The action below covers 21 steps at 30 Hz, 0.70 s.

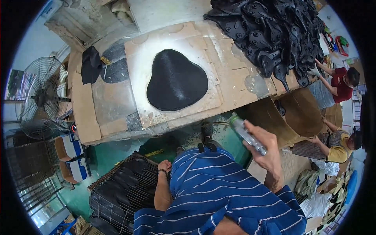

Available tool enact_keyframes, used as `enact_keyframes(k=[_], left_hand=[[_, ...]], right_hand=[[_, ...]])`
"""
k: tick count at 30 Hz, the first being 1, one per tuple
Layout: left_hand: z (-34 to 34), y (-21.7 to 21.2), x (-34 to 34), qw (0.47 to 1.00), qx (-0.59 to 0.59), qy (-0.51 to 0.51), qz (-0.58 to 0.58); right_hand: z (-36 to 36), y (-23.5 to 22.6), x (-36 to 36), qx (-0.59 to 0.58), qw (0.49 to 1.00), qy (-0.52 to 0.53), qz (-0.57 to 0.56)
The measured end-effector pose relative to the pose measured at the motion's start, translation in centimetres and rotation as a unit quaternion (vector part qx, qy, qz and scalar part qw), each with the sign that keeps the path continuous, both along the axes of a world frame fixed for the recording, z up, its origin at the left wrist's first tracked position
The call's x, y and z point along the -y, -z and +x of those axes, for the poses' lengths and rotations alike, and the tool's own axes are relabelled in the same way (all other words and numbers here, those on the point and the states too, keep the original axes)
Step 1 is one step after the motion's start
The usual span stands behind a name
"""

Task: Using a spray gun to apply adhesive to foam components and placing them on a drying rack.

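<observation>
One spray can (247, 134) gripped in right hand (266, 150); left hand (164, 166) closed on wire crate (121, 192).

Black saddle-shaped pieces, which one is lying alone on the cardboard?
The big rounded black piece at the table's centre; the others are heaped in a pile at the far right end.

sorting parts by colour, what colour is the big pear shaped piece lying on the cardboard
Black, with a faint dusty sheen; the pear-shaped piece shows best in the head view.

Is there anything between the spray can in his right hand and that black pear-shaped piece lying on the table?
Nothing visible. The right hand holds the spray can just off the table edge; only bare cardboard separates it from the black piece.
</observation>
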State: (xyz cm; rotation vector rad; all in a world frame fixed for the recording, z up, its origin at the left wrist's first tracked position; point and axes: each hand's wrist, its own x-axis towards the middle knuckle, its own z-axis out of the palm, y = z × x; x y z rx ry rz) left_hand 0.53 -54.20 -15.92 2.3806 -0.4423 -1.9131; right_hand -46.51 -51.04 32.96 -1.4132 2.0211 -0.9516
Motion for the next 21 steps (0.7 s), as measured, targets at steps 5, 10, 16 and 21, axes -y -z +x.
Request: enact_keyframes(k=[5,10,16,21], left_hand=[[-1.0,-0.5,1.6,0.997,-0.03,-0.059,-0.034],[-3.3,-0.7,5.0,0.996,-0.044,-0.036,-0.064],[-2.5,-0.1,6.2,0.991,-0.086,-0.023,-0.104],[-2.9,-0.5,5.4,0.996,-0.057,-0.002,-0.074]], right_hand=[[-0.8,0.3,-1.1,0.004,0.999,0.009,0.046],[1.5,1.1,0.7,0.077,0.99,-0.106,0.059],[1.8,2.1,4.0,0.029,0.997,-0.053,-0.037],[0.9,2.4,4.2,0.014,0.997,0.011,-0.077]])
